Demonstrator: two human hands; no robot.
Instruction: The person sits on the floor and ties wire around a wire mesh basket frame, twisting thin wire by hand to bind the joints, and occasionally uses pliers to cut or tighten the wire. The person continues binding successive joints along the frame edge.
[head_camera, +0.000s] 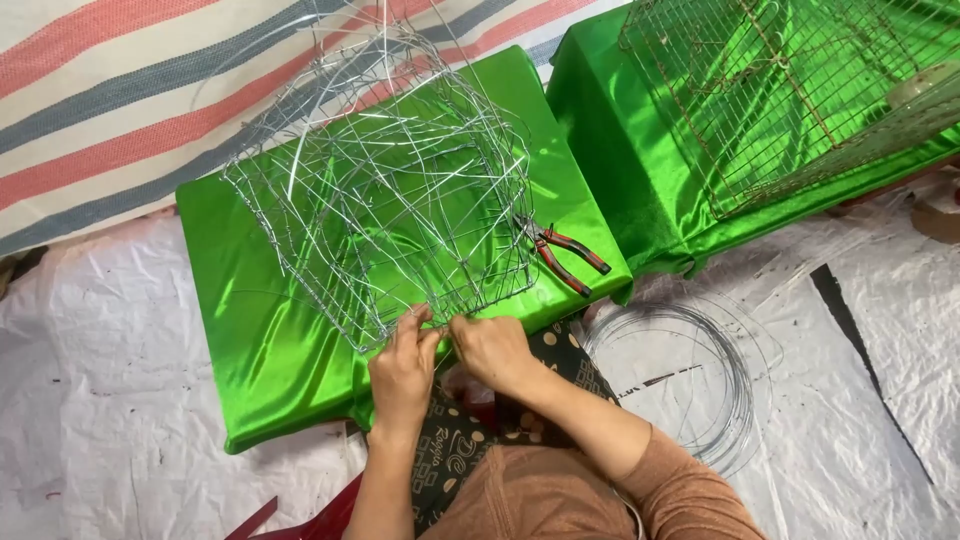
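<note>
Both hands, left hand (402, 362) and right hand (490, 350), pinched the near bottom edge of the silver wire-mesh cage (385, 200), which sat on the green satin-covered desk (260, 330). Red-handled pliers (560, 252) lay just beside it.

Floor (130, 400): covered with crinkled white plastic sheeting. A striped tarp (120, 90) in red, grey and white lies over it at the upper left. A coil of thin wire (740, 400) lies loose on the sheeting at the right.

Near counter (260, 330): low, draped in shiny green cloth, standing on the floor. On it rests a wire frame cage (390, 190), unfinished, its strands irregular and bent. Just beside the cage, on the right part of the cloth, lie red-handled pliers (565, 255).

Far counter (620, 130): also draped in green, at the upper right. It carries a finished wire mesh cage (780, 90).
</note>
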